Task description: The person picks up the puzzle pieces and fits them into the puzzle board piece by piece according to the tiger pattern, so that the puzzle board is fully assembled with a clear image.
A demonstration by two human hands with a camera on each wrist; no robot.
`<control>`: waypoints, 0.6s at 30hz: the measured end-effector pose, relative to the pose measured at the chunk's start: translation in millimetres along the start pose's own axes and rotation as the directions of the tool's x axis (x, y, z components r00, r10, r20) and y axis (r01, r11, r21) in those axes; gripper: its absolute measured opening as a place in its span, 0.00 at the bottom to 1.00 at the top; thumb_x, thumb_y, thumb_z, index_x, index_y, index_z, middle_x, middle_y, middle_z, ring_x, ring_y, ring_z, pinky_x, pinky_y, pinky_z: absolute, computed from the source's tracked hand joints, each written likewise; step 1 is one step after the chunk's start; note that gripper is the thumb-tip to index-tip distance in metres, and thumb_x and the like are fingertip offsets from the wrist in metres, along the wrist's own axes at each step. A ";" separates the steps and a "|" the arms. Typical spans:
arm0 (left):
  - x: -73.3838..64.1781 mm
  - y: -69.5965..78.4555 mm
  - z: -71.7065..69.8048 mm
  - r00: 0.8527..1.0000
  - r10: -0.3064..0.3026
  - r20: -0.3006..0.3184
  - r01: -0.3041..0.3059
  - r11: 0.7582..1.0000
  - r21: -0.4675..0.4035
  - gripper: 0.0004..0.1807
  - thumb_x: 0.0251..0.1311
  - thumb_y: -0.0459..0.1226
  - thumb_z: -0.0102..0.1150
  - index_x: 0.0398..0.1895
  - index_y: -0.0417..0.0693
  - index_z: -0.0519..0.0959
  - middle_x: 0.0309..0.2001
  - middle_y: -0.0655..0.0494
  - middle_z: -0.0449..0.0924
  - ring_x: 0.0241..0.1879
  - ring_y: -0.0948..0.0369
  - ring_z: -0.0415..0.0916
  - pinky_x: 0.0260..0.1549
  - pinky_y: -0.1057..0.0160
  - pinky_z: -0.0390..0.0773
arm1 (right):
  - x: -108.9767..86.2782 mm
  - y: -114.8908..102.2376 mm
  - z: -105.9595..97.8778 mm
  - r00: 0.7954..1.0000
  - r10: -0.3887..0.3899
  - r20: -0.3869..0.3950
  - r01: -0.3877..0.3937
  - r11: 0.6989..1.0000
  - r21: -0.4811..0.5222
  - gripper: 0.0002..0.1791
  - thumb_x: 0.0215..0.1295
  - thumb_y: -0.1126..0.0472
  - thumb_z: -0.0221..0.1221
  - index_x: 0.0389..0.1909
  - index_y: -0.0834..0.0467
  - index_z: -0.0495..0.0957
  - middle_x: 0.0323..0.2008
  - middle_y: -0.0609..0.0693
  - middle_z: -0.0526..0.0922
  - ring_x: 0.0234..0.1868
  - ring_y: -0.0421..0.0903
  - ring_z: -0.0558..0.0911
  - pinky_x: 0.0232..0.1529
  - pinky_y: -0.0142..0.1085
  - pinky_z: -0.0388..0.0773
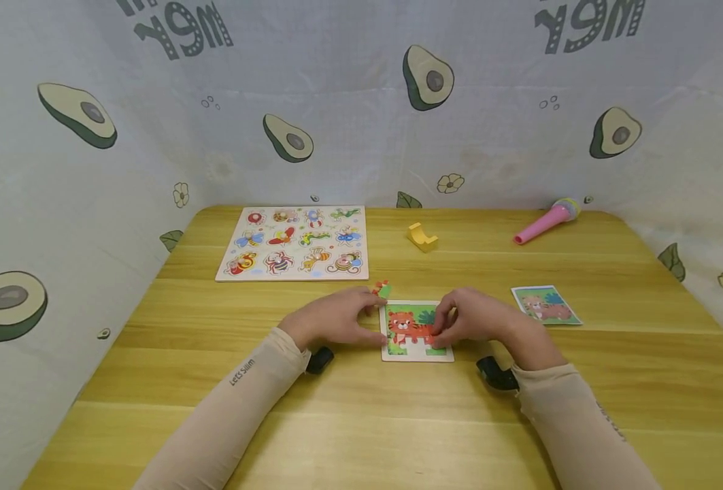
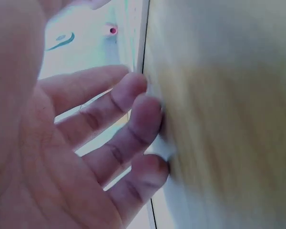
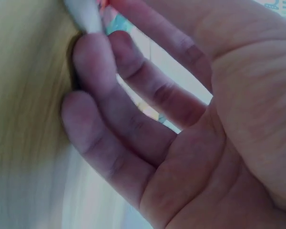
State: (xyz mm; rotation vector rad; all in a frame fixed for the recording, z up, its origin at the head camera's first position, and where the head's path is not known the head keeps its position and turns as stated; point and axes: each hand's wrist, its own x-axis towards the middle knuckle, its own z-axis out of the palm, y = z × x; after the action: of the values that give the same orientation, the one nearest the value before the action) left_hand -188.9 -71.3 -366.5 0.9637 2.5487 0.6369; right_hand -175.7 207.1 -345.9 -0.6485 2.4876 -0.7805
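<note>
A small tiger jigsaw puzzle (image 1: pixel 415 309) in a pale frame lies on the table, with a white gap at its lower middle. At its left edge, my left hand (image 1: pixel 343 316) rests with thumb and forefinger spread, touching the frame; the left wrist view shows its other fingers loosely bent. My right hand (image 1: pixel 477 316) pinches a puzzle piece (image 1: pixel 428 332) at the tiger's hind end, on the puzzle's right side. The fingertips partly hide that piece. A loose red and green puzzle piece (image 1: pixel 382 290) lies just beyond the left fingertips.
A wooden insect peg board (image 1: pixel 294 241) lies at the back left. Behind the puzzle sits a yellow curved block (image 1: pixel 422 237). At the right are a tiger picture card (image 1: pixel 545 305) and, farther back, a pink toy microphone (image 1: pixel 547 221). A printed curtain (image 1: pixel 349 150) encloses the table.
</note>
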 end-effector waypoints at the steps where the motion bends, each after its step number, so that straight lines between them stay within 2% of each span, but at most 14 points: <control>1: 1.1 -2.5 -0.8 1.000 0.003 -0.024 -0.003 1.000 -0.019 0.37 0.61 0.54 0.67 0.70 0.46 0.72 0.51 0.54 0.75 0.49 0.59 0.72 0.52 0.60 0.72 | 0.1 0.3 0.0 1.000 0.009 0.000 -0.009 1.000 0.002 0.06 0.54 0.59 0.76 0.27 0.51 0.87 0.31 0.43 0.83 0.30 0.43 0.77 0.35 0.38 0.76; 4: 6.1 -8.5 -3.8 0.994 -0.001 -0.107 -0.002 1.000 -0.025 0.26 0.68 0.44 0.63 0.65 0.42 0.75 0.40 0.55 0.73 0.39 0.59 0.70 0.43 0.61 0.71 | 0.5 0.6 0.0 1.000 0.027 0.000 -0.027 1.000 0.004 0.07 0.53 0.58 0.76 0.27 0.51 0.86 0.31 0.44 0.83 0.30 0.43 0.76 0.34 0.38 0.74; 8: 16.1 -12.1 -7.6 0.987 -0.026 -0.159 0.031 0.999 0.024 0.21 0.70 0.39 0.60 0.64 0.43 0.77 0.38 0.54 0.73 0.38 0.59 0.68 0.41 0.61 0.70 | 0.8 2.1 -0.1 0.999 0.043 -0.017 -0.043 0.999 0.007 0.11 0.51 0.57 0.77 0.29 0.53 0.84 0.31 0.46 0.80 0.30 0.44 0.74 0.33 0.38 0.72; 10: 21.6 -12.5 -9.4 0.987 -0.037 -0.156 0.046 0.997 0.056 0.22 0.70 0.40 0.60 0.65 0.44 0.76 0.39 0.54 0.73 0.38 0.59 0.69 0.41 0.61 0.71 | 1.1 3.5 0.5 0.998 0.058 -0.029 -0.058 0.998 0.013 0.13 0.50 0.56 0.78 0.31 0.53 0.83 0.31 0.47 0.79 0.30 0.45 0.74 0.33 0.39 0.72; 14: 29.5 -13.4 -13.5 0.992 -0.066 -0.111 0.077 0.992 0.103 0.23 0.71 0.43 0.59 0.67 0.50 0.76 0.42 0.57 0.72 0.37 0.61 0.69 0.38 0.62 0.73 | 1.1 5.6 1.8 0.997 0.067 -0.031 -0.066 0.997 0.029 0.16 0.49 0.55 0.79 0.33 0.54 0.82 0.32 0.48 0.78 0.31 0.46 0.74 0.34 0.40 0.72; 18: 34.7 -14.7 -18.3 0.996 -0.062 -0.066 0.071 0.987 0.147 0.22 0.71 0.43 0.59 0.67 0.56 0.77 0.40 0.56 0.72 0.36 0.61 0.67 0.35 0.62 0.70 | 0.9 6.2 1.9 0.998 0.058 -0.032 -0.057 0.998 0.035 0.16 0.50 0.55 0.79 0.33 0.55 0.82 0.32 0.48 0.78 0.31 0.46 0.74 0.34 0.39 0.72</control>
State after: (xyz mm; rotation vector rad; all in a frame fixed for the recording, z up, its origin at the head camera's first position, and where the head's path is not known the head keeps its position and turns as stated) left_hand -229.8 -62.6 -364.1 0.9150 2.7025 0.4695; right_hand -177.2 210.4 -351.4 -0.5537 2.5052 -0.8165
